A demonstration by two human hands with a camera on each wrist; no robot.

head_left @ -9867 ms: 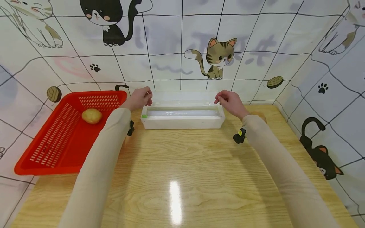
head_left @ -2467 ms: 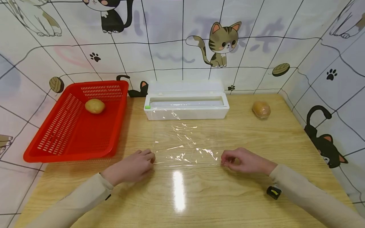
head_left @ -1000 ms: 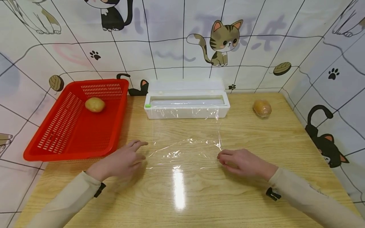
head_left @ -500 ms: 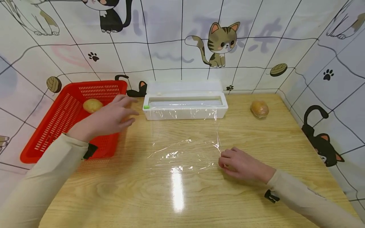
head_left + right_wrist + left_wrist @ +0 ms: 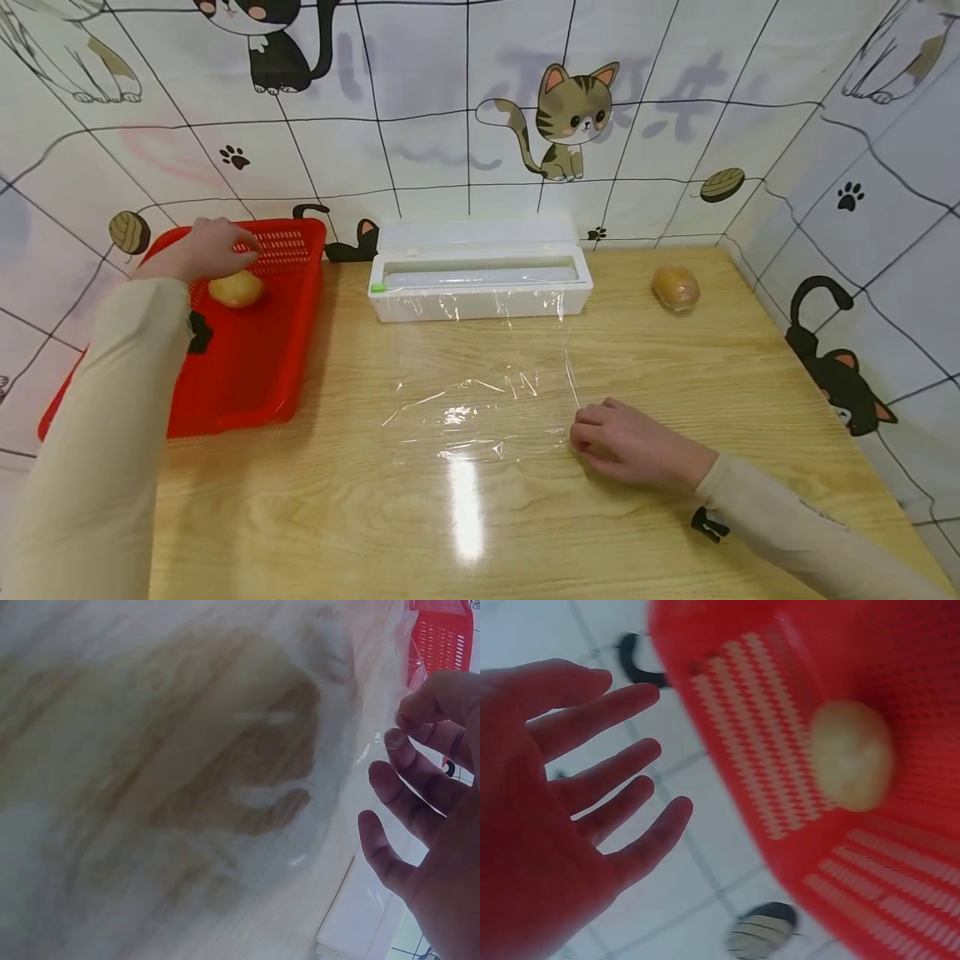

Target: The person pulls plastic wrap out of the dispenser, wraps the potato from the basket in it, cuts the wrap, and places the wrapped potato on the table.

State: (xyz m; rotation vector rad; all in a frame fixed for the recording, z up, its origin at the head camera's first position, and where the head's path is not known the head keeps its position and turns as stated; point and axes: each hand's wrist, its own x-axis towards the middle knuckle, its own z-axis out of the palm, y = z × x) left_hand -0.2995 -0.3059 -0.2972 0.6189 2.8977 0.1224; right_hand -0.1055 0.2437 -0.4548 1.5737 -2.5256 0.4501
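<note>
My left hand [image 5: 208, 248] is over the red plastic basket [image 5: 296, 350], just above a potato [image 5: 236, 292]. In the left wrist view its fingers [image 5: 622, 776] are spread and hold nothing, with the potato [image 5: 853, 756] apart from them. A sheet of clear cling film [image 5: 480, 392] stretches over the table from a white dispenser box [image 5: 480, 304] whose lid stands up. At the film's near right corner, my right hand [image 5: 630, 440] pinches the edge between thumb and index finger; the right wrist view shows the other fingers [image 5: 390, 859] loosely bent.
A round brown item wrapped in film [image 5: 675, 288] sits at the back right of the wooden table [image 5: 600, 533]. A green slider [image 5: 378, 287] is at the dispenser's left end. Cat-patterned sheeting [image 5: 427, 158] walls the table's back and sides.
My left hand has let go of the film's left corner and moved left and away over the basket. The film was earlier drawn out toward me. My right hand stays at its corner.
</note>
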